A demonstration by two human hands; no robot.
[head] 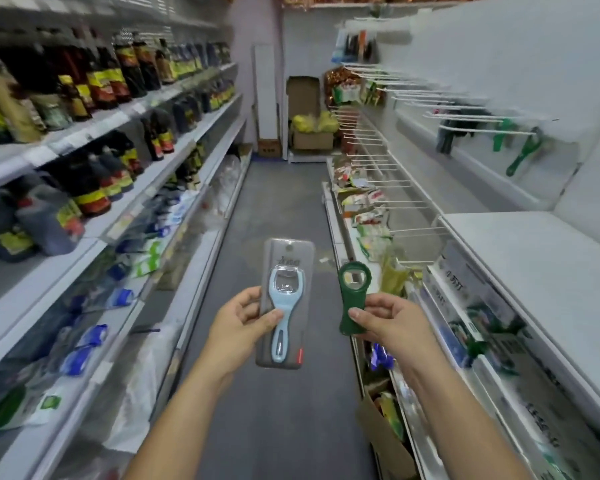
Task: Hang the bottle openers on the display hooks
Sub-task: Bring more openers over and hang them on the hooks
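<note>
My left hand [239,323] grips a light blue bottle opener on a grey backing card [284,296], held upright over the aisle floor. Beside it, my right hand [385,320] pinches the lower end of a loose dark green bottle opener [352,296], ring end up. On the right wall, white display hooks [482,116] stick out from the panel. Green openers [523,152] hang from the nearest hooks, along with a dark item further back.
Shelves of dark sauce bottles [94,84] line the left side. Lower right shelves hold packaged goods and more wire hooks [371,161]. Cardboard boxes [309,133] stand at the aisle's far end, and another open box [385,431] sits low on the right. The grey floor [278,209] runs between.
</note>
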